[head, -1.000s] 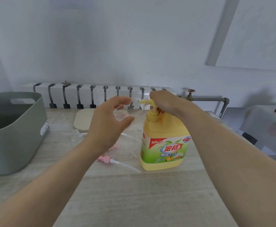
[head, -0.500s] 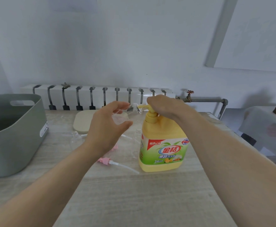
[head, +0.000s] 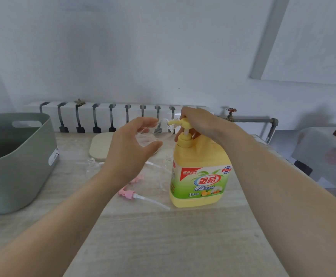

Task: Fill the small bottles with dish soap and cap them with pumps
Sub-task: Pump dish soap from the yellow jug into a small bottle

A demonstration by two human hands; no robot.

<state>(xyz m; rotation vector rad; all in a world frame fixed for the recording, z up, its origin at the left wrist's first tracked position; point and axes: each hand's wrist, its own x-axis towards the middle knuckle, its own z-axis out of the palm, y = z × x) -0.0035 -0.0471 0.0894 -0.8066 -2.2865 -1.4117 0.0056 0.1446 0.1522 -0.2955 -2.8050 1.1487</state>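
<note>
Head view, the only 1.

- Left hand grips a clear small bottle, fingers above and thumb below. The bottle is tipped on its side, its mouth touching or just beside the yellow nozzle.
- Right hand lies over the pump head of the big dish soap jug, fingers curled down round it, thumb beside the collar.
- Change over the last 1 s: both hands kept their holds and the bottle stayed at the nozzle. A strip of white stem now shows under the pump head, more than 0.5 s ago, so the head seems to have risen between strokes. Blur makes this uncertain.
- No yellow shows inside the held bottle, so the fill looks barely begun; more strokes are likely needed.
- On the table: 2 more empty clear bottles, uncapped, and 2 pink pumps lying loose near the jug. Capping is not yet begun.
- Grey tub at left, beige pad behind the hands.
</note>
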